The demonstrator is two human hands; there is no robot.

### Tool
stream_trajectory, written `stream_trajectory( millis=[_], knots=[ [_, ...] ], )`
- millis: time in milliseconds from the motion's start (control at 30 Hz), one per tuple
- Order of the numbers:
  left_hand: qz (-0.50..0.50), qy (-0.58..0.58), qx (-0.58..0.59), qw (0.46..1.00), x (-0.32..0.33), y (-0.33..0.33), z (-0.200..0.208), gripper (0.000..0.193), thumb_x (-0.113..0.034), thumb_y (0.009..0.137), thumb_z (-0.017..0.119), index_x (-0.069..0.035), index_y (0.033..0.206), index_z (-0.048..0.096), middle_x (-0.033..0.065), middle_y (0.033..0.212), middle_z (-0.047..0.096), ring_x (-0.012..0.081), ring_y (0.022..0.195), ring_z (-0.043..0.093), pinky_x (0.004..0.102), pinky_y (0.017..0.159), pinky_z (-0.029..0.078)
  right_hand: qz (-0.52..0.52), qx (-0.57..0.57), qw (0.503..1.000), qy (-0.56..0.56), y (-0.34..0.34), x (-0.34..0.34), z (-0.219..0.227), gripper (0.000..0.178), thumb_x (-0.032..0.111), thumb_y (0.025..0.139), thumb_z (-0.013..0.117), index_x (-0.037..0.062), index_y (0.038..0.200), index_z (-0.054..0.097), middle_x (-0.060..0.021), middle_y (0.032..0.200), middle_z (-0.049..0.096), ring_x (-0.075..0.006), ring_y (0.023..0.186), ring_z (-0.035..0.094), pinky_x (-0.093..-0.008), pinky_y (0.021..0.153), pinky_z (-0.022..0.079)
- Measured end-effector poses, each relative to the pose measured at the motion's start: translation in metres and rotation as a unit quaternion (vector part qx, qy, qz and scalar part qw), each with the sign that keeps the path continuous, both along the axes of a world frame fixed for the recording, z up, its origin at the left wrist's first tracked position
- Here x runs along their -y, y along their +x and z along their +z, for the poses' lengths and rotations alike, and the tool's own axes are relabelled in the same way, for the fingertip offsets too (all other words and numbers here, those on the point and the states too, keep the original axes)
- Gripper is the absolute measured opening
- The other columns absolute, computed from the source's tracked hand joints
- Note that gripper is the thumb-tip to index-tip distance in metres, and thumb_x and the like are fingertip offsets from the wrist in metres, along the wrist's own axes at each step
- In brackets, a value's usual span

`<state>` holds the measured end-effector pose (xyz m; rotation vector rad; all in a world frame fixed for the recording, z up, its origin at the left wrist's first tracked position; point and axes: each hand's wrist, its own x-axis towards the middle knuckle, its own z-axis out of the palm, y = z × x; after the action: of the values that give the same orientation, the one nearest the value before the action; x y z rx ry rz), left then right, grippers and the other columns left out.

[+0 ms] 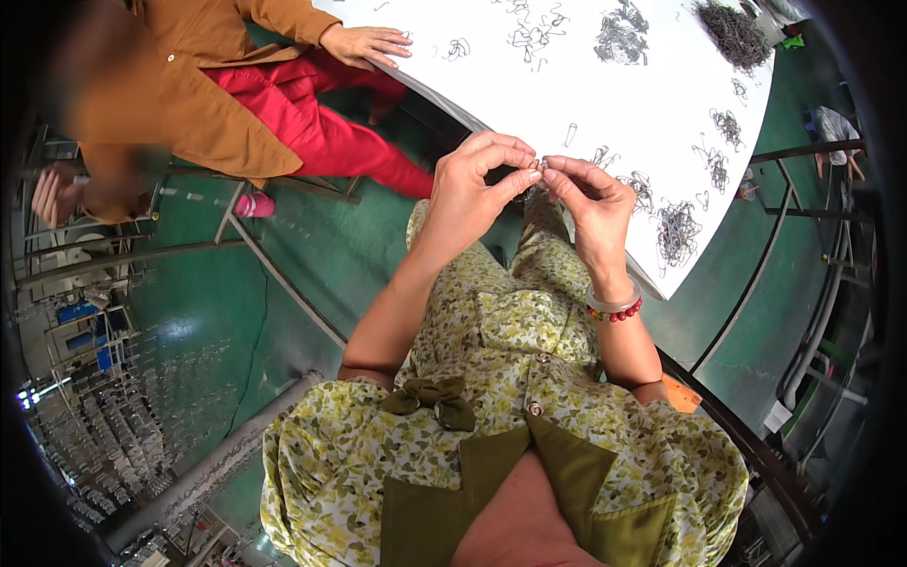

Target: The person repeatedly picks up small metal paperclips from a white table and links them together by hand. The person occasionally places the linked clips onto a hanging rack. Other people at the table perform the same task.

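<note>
Both my hands meet in front of me at the near edge of the white table [510, 99]. My left hand [472, 189] is closed in a pinch, thumb against forefinger. Opposite it, my right hand [595, 200] also pinches, its fingertips touching those of the left. Something tiny, perhaps metallic, sits between the fingertips, too small and covered to name. Just beyond the hands lies a single bent wire piece [571, 133]. Small heaps of similar dark wire pieces [677, 232] rest on the tabletop by my right hand.
A large tangled pile of dark wire pieces [734, 38] fills the far right corner. A flatter grey heap [622, 36] lies at the far middle. On the left stands another person in a brown coat [217, 113], one hand [364, 43] on the table edge. Metal rails [283, 283] flank me.
</note>
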<state>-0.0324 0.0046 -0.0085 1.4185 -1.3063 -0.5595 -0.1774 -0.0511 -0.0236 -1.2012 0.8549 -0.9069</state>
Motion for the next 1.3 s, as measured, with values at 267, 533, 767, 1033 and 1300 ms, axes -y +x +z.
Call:
stream_trajectory(
  millis=[267,533,767,1033,1300],
  knots=[
    [0.077,0.006,-0.043,0.996,0.002,-0.018,-0.015,0.012,-0.003,0.08,0.064,0.001,0.09,0.059,0.0115,0.085,0.065,0.021,0.077,0.064,0.0298,0.067,0.05,0.007,-0.029,0.994,-0.102,0.005,0.001,-0.003,0.023,0.0,0.08,0.063,0.001,0.103,0.065,-0.008,0.09,0.067,-0.0116,0.085,0.062,-0.0225,0.075,0.049],
    [0.064,0.016,-0.04,0.997,0.01,-0.013,-0.006,0.005,0.005,0.081,0.059,0.003,0.086,0.06,0.0092,0.087,0.066,0.0111,0.079,0.06,0.0234,0.072,0.048,-0.074,-0.268,0.928,-0.249,-0.013,0.166,-0.031,0.02,0.011,0.084,0.059,-0.0031,0.096,0.066,-0.0116,0.078,0.067,-0.014,0.069,0.061,-0.0252,0.063,0.048],
    [0.06,0.041,-0.065,0.995,0.011,-0.012,-0.022,0.006,0.007,0.08,0.06,0.003,0.085,0.061,0.0084,0.086,0.065,0.0103,0.078,0.059,0.0235,0.068,0.049,-0.07,-0.411,0.825,-0.38,0.01,0.283,-0.095,0.009,-0.001,0.072,0.057,-0.0081,0.071,0.061,-0.0273,0.07,0.058,-0.041,0.069,0.059,-0.0421,0.065,0.049],
    [0.084,-0.013,0.041,0.996,0.013,-0.004,-0.023,0.009,0.009,0.076,0.062,0.003,0.083,0.061,0.0091,0.082,0.066,0.014,0.077,0.061,0.0249,0.069,0.05,-0.033,-0.482,0.728,-0.487,0.014,0.261,-0.093,0.011,-0.008,0.071,0.048,-0.0084,0.079,0.056,-0.0274,0.08,0.057,-0.0386,0.078,0.058,-0.0442,0.07,0.048],
    [0.076,-0.049,0.03,0.995,0.019,-0.009,-0.025,0.009,0.006,0.074,0.065,0.002,0.082,0.062,0.0088,0.08,0.065,0.0158,0.076,0.061,0.0262,0.069,0.048,-0.069,-0.312,0.848,-0.422,0.005,0.224,-0.079,0.008,-0.002,0.077,0.051,-0.0037,0.084,0.054,-0.023,0.083,0.058,-0.0382,0.081,0.056,-0.0444,0.071,0.045]
  ],
)
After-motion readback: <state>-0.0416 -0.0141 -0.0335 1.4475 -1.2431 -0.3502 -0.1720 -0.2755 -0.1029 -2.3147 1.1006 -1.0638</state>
